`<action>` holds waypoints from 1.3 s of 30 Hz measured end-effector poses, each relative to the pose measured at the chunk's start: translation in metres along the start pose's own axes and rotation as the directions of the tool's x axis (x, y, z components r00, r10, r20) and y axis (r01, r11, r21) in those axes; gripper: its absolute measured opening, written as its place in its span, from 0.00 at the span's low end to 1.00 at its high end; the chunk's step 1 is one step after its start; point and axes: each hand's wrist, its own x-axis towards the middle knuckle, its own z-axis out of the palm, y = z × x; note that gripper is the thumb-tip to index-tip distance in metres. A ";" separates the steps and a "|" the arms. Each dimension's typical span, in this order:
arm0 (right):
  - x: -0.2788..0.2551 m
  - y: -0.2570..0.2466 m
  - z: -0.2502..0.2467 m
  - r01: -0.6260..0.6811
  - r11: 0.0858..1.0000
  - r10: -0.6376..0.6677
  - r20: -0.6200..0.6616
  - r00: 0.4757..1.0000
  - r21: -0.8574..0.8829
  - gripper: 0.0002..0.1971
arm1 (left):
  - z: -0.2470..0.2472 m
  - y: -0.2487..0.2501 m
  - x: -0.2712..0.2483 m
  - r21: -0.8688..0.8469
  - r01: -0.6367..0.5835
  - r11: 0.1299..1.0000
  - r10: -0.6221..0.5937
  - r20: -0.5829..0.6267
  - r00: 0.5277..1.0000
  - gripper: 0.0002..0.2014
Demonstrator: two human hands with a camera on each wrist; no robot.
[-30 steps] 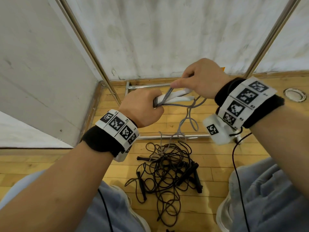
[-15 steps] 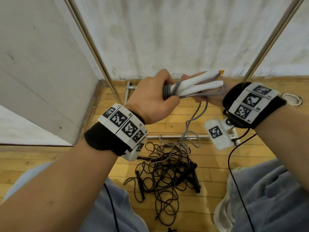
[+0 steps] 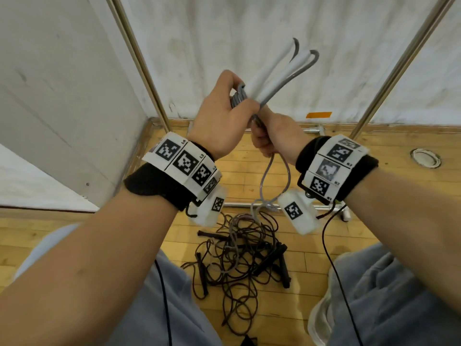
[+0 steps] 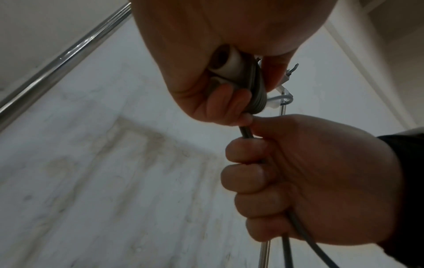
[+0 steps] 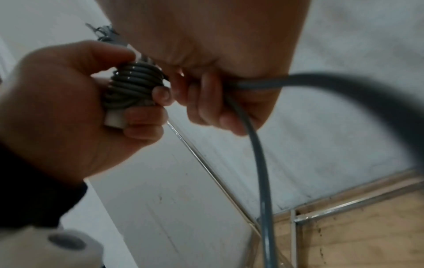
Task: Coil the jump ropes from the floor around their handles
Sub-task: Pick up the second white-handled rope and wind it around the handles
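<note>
Two hands (image 3: 222,126) (image 3: 277,136) on grey rope (image 3: 274,171)

Lower ends of white handles (image 3: 274,73) hidden in left hand (image 3: 222,123)

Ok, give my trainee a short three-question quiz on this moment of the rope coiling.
1. True or false: the left hand holds the two white handles together.
2. What does the right hand grip: A) a black handle, B) the grey rope, C) nothing?
3. Fill in: the black ropes lie tangled on the ____.

Key
1. True: its fingers are curled round the handles, with grey coils already wound on them.
2. B: the rope runs through its fist just below the left hand and hangs down in a loop.
3. Floor: the pile lies between the person's knees, untouched.
</note>
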 end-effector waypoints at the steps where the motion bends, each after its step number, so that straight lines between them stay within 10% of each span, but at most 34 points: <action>1: 0.000 0.001 0.000 0.023 0.999 -0.024 -0.017 1.000 -0.042 0.25 | 0.000 0.002 0.001 0.000 0.001 1.000 -0.001 0.004 1.000 0.09; 10: -0.011 0.013 0.004 0.331 0.845 -0.446 -0.211 0.870 -0.420 0.12 | 0.002 0.012 0.002 -0.085 0.017 0.996 -0.020 -0.038 0.999 0.08; 22: -0.010 0.002 0.008 0.156 0.986 -0.163 -0.122 0.979 -0.064 0.18 | -0.028 0.009 0.000 0.164 -0.059 0.985 0.067 -0.043 0.997 0.09; 29: -0.006 0.003 0.015 0.125 0.921 -0.150 -0.039 0.988 -0.368 0.22 | -0.040 -0.026 0.003 0.612 -0.065 0.789 0.079 0.003 0.997 0.15; 39: -0.008 0.002 0.008 0.115 0.796 -0.089 0.072 0.993 -0.594 0.20 | -0.015 -0.054 0.005 0.762 -0.067 0.644 -0.108 0.177 0.978 0.14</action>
